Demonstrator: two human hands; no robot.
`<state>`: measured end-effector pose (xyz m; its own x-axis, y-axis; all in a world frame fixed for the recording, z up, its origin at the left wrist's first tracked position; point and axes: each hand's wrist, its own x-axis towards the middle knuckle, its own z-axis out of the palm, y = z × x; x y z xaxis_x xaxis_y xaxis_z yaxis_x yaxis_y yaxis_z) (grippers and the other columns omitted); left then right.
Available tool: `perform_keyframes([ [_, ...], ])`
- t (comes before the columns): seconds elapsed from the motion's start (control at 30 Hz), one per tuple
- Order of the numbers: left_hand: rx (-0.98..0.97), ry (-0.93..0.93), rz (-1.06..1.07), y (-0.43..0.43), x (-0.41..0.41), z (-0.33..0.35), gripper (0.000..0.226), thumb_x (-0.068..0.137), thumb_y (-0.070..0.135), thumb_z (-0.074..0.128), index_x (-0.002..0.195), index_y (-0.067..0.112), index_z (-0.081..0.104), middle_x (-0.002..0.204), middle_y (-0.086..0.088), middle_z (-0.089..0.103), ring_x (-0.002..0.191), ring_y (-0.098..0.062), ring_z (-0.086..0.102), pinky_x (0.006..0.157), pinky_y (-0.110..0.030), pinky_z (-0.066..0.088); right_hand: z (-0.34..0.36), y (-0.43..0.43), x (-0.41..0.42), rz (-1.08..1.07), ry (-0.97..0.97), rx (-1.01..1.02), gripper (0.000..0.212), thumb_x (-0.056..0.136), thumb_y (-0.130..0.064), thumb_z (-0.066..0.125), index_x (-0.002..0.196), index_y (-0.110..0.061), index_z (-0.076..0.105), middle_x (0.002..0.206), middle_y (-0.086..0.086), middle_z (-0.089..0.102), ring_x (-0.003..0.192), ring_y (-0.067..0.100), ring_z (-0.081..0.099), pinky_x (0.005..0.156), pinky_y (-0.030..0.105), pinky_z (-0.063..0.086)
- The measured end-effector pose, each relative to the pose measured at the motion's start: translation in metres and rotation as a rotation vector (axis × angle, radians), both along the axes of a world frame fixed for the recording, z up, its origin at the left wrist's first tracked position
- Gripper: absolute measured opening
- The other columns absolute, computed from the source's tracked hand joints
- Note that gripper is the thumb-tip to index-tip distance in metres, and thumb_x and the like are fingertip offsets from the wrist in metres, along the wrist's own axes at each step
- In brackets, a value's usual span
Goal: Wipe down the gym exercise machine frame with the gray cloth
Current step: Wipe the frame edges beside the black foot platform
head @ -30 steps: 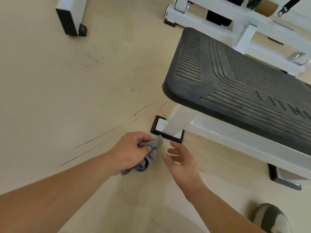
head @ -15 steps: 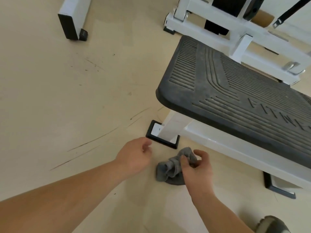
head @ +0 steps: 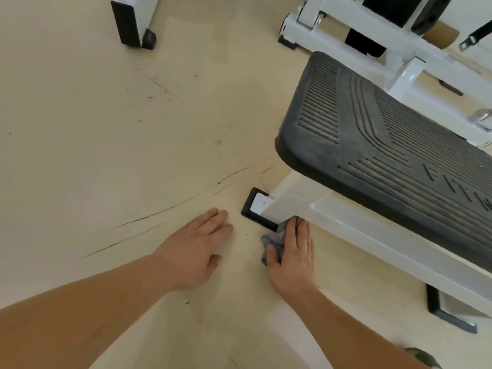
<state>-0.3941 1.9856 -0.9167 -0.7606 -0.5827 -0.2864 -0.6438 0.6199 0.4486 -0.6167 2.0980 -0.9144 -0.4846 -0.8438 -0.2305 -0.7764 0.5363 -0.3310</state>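
Observation:
The gym machine has a white frame (head: 372,235) that carries a black ribbed foot platform (head: 386,145). Its slanted white leg (head: 285,203) ends in a black foot pad (head: 250,211) on the floor. My right hand (head: 292,257) lies flat over the gray cloth (head: 274,239), fingers straight, pressing it against the lower frame bar where it meets the leg. Most of the cloth is hidden under my palm. My left hand (head: 194,251) rests flat on the floor to the left of the foot pad, holding nothing.
The beige floor (head: 133,155) has dark scuff marks. Another white machine leg with a black end cap (head: 130,22) stands at the top left. More white frame tubing (head: 346,30) lies behind the platform. A second black foot pad (head: 450,315) sits at the right. My shoe (head: 423,356) shows at the bottom right.
The cloth passed from my left hand to my right. My right hand then carried it forward onto the frame by the leg, and my left hand flattened on the floor.

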Motion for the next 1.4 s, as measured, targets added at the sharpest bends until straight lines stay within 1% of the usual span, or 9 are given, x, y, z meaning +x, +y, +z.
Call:
perform_keyframes([
  [0.1, 0.008, -0.001, -0.005, -0.001, 0.0, 0.0, 0.069, 0.104, 0.04, 0.043, 0.163, 0.036, 0.006, 0.169, 0.014, -0.02, 0.154, -0.006, -0.022, 0.117, -0.018, -0.013, 0.012, -0.014, -0.014, 0.008, -0.013, -0.065, 0.065, 0.096, -0.036, 0.061, 0.15, -0.014, 0.033, 0.149, 0.002, 0.036, 0.143, 0.026, 0.032, 0.124, 0.046, 0.025],
  [0.33, 0.032, -0.021, -0.042, -0.003, 0.001, 0.006, 0.072, 0.104, 0.039, 0.045, 0.163, 0.034, 0.004, 0.169, 0.012, -0.021, 0.153, -0.007, -0.024, 0.119, -0.019, -0.013, -0.006, 0.021, 0.02, 0.035, 0.059, -0.052, 0.077, 0.105, -0.05, 0.03, 0.161, -0.021, -0.013, 0.165, -0.01, -0.024, 0.145, 0.0, -0.037, 0.12, 0.025, -0.021],
  [0.5, 0.062, -0.064, -0.047, -0.003, -0.001, 0.011, 0.074, 0.104, 0.035, 0.046, 0.164, 0.033, 0.003, 0.168, 0.012, -0.023, 0.153, -0.007, -0.025, 0.118, -0.019, -0.013, 0.005, -0.018, -0.016, -0.025, -0.035, -0.052, 0.059, 0.093, -0.04, 0.064, 0.141, -0.015, 0.04, 0.145, 0.0, 0.038, 0.138, 0.028, 0.037, 0.117, 0.044, 0.035],
  [0.67, 0.068, -0.034, -0.059, -0.005, 0.0, 0.012, 0.073, 0.104, 0.033, 0.046, 0.164, 0.031, 0.005, 0.169, 0.012, -0.02, 0.153, -0.006, -0.023, 0.115, -0.016, -0.014, 0.007, -0.003, 0.0, -0.006, -0.013, -0.077, 0.067, 0.1, -0.026, 0.055, 0.159, -0.015, 0.024, 0.164, -0.007, 0.019, 0.152, 0.02, 0.02, 0.125, 0.035, 0.022],
  [0.8, 0.04, 0.043, -0.034, -0.003, 0.003, 0.015, 0.067, 0.104, 0.029, 0.045, 0.163, 0.026, 0.015, 0.172, 0.011, -0.005, 0.156, -0.006, -0.008, 0.126, -0.022, 0.006, 0.004, 0.037, 0.031, 0.166, -0.02, -0.03, 0.067, 0.103, -0.014, 0.047, 0.163, -0.019, 0.016, 0.162, -0.018, -0.011, 0.153, -0.001, -0.014, 0.126, 0.023, -0.005],
  [0.9, 0.08, 0.123, 0.058, 0.003, -0.005, 0.029, 0.048, 0.099, 0.039, 0.051, 0.146, 0.029, 0.049, 0.156, 0.011, 0.042, 0.146, -0.012, 0.036, 0.113, -0.033, 0.04, 0.026, 0.044, 0.064, 0.219, -0.252, -0.121, 0.059, 0.106, -0.018, 0.046, 0.157, -0.042, 0.03, 0.161, -0.037, 0.021, 0.144, -0.017, 0.024, 0.113, 0.009, 0.029],
  [1.03, 0.71, 0.376, 0.513, 0.007, -0.028, 0.063, 0.031, 0.1, 0.042, 0.051, 0.09, 0.024, 0.074, 0.09, 0.001, 0.075, 0.089, -0.018, 0.071, 0.086, -0.042, 0.059, 0.064, 0.008, 0.085, -0.08, -0.447, -0.27, 0.041, 0.108, -0.036, 0.04, 0.135, -0.066, 0.037, 0.123, -0.039, 0.059, 0.113, -0.014, 0.057, 0.089, 0.008, 0.048],
  [1.2, 1.438, 0.585, 0.777, 0.001, -0.02, 0.097, 0.051, 0.098, 0.066, 0.048, 0.109, 0.028, 0.079, 0.109, 0.001, 0.079, 0.102, -0.015, 0.075, 0.092, -0.036, 0.059, 0.112, -0.039, 0.095, 0.222, -0.495, -0.035, 0.059, 0.106, -0.036, 0.043, 0.159, -0.033, 0.017, 0.152, -0.001, 0.049, 0.138, 0.014, 0.049, 0.113, 0.043, 0.044],
  [1.4, 0.834, 0.575, 1.091, -0.019, 0.01, 0.094, 0.02, 0.102, 0.03, 0.057, 0.097, 0.017, 0.07, 0.09, -0.007, 0.074, 0.078, -0.021, 0.069, 0.074, -0.032, 0.056, 0.188, -0.096, 0.127, 0.745, -0.086, 0.532, 0.031, 0.104, -0.04, 0.046, 0.098, -0.016, 0.064, 0.099, 0.012, 0.066, 0.082, 0.019, 0.06, 0.072, 0.016, 0.047],
])
